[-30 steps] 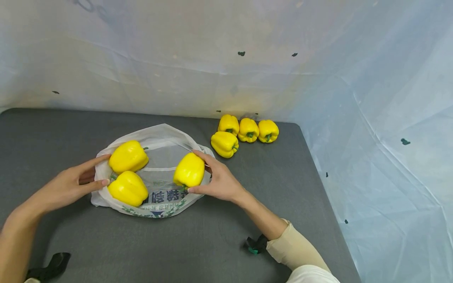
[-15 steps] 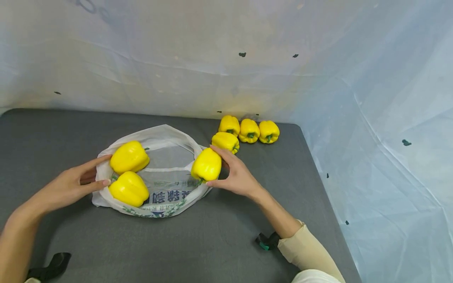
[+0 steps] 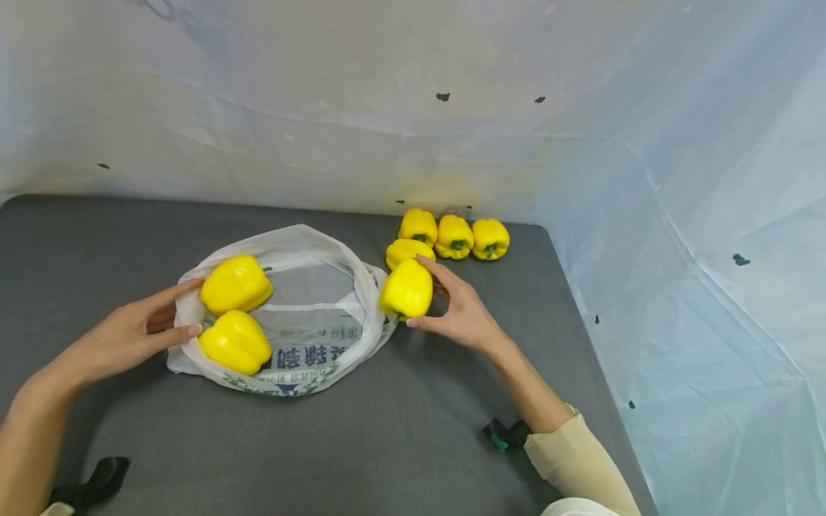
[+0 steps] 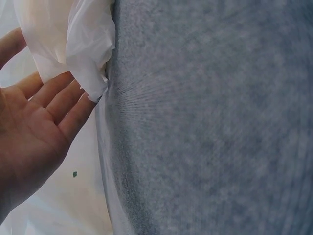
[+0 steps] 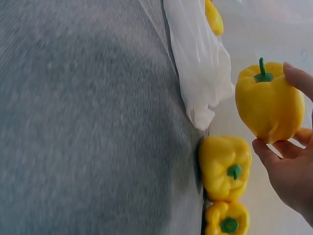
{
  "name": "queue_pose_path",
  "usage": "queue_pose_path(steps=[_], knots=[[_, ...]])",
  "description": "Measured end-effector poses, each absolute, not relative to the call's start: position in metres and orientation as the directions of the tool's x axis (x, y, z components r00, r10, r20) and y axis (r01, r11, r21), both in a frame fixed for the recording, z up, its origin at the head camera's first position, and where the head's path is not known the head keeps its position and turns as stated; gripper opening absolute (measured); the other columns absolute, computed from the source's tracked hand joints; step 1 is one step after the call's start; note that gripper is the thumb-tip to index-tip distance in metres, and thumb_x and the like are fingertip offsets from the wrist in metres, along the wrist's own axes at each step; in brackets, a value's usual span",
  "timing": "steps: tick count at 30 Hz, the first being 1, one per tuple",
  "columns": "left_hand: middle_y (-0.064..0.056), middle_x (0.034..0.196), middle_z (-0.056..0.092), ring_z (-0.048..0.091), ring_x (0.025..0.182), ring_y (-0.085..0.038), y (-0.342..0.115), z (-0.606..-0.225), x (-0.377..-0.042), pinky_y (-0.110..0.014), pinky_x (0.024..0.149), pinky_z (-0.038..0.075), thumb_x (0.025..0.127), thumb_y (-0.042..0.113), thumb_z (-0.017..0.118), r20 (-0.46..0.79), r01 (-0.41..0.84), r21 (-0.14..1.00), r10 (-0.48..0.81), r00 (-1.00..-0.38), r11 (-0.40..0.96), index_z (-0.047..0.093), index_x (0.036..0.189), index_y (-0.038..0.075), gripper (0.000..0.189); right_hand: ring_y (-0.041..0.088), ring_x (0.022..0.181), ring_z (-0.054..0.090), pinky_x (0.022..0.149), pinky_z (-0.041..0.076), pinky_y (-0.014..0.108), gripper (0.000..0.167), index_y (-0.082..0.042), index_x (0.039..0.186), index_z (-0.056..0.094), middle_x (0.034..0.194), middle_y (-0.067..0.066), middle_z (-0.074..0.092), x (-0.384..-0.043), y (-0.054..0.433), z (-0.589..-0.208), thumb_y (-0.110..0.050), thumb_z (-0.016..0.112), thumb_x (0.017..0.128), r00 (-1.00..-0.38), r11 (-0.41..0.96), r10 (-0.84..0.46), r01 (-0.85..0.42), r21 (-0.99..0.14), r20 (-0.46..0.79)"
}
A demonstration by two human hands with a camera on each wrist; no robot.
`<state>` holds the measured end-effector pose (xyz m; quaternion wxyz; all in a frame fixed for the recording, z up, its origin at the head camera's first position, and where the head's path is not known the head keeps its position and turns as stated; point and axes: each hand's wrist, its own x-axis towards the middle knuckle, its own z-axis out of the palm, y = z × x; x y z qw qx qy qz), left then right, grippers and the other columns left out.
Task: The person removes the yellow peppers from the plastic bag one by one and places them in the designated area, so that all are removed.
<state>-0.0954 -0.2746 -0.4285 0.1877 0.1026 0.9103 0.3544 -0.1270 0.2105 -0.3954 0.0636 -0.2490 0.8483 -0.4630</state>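
In the head view, my right hand [image 3: 463, 312] grips a yellow bell pepper [image 3: 405, 288] between thumb and fingers, just beyond the right rim of a white plastic bag [image 3: 371, 308]. The same held pepper [image 5: 269, 105], stem up, shows clear of the bag in the right wrist view. My left hand [image 3: 122, 337] touches the bag's left side, fingers fairly straight and thumb apart. Inside the bag, beside that hand, lie a farther bell pepper [image 3: 236, 284] and a nearer bell pepper [image 3: 235, 344]. Bag plastic [image 4: 90, 49] hides the left fingertips in the left wrist view.
Several more bell peppers [image 3: 454, 238] stand grouped at the back right of the dark grey table [image 3: 323, 459]. One of them, the nearest pepper [image 3: 408, 251], is partly hidden by the held one. Pale plastic sheeting [image 3: 361, 100] rises behind and at the right.
My right hand has carried the bell pepper rightward and slightly back, from over the bag's opening to beyond its right rim. The left hand stays in place.
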Motion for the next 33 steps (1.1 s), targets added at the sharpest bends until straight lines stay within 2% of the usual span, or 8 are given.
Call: queue_pose_path(steps=[8,16,21,27,33], knots=[[-0.043,0.147,0.031,0.042,0.124,-0.063,-0.274,-0.428,-0.097,-0.071,0.089,0.045,0.098,0.043,0.061,-0.27,0.056,0.673,0.316,-0.909,0.737,0.011,0.161,0.011,0.086,0.021,0.138,0.044,0.109,0.042,0.037,0.095,-0.018,0.156,0.032,0.154,0.003,0.039,-0.128,0.231,-0.39,-0.013,0.086,0.078,-0.894,0.468,-0.438,-0.318,-0.825,0.096],[-0.042,0.148,0.029,0.041,0.125,-0.063,-0.275,-0.429,-0.095,-0.072,0.09,0.043,0.098,0.043,0.061,-0.275,0.047,0.676,0.311,-0.91,0.735,0.011,0.161,0.014,0.086,0.034,0.137,0.043,0.109,0.041,0.047,0.089,0.001,0.153,0.031,0.15,0.017,0.04,-0.121,0.238,-0.362,-0.003,0.082,0.08,-0.903,0.481,-0.421,-0.305,-0.822,0.089],[-0.041,0.149,0.029,0.041,0.125,-0.062,-0.277,-0.43,-0.094,-0.072,0.091,0.042,0.098,0.042,0.062,-0.27,0.051,0.683,0.317,-0.909,0.729,0.011,0.161,0.015,0.085,0.036,0.137,0.044,0.109,0.04,0.05,0.088,0.002,0.153,0.03,0.154,0.018,0.038,-0.126,0.249,-0.363,-0.001,0.08,0.081,-0.909,0.474,-0.409,-0.284,-0.833,0.077],[-0.041,0.149,0.029,0.041,0.125,-0.063,-0.277,-0.429,-0.094,-0.072,0.09,0.043,0.098,0.039,0.062,-0.253,0.065,0.698,0.331,-0.909,0.713,0.012,0.161,0.014,0.084,0.034,0.137,0.044,0.109,0.042,0.046,0.088,-0.002,0.155,0.03,0.155,0.015,0.037,-0.136,0.267,-0.375,-0.001,0.08,0.082,-0.923,0.449,-0.381,-0.243,-0.86,0.061],[-0.041,0.148,0.03,0.041,0.125,-0.063,-0.276,-0.429,-0.093,-0.07,0.09,0.044,0.098,0.038,0.062,-0.236,0.074,0.702,0.329,-0.914,0.708,0.013,0.161,0.013,0.083,0.036,0.138,0.042,0.11,0.04,0.048,0.086,-0.001,0.154,0.03,0.156,0.016,0.036,-0.142,0.277,-0.381,-0.001,0.079,0.083,-0.925,0.453,-0.379,-0.224,-0.863,0.04]])
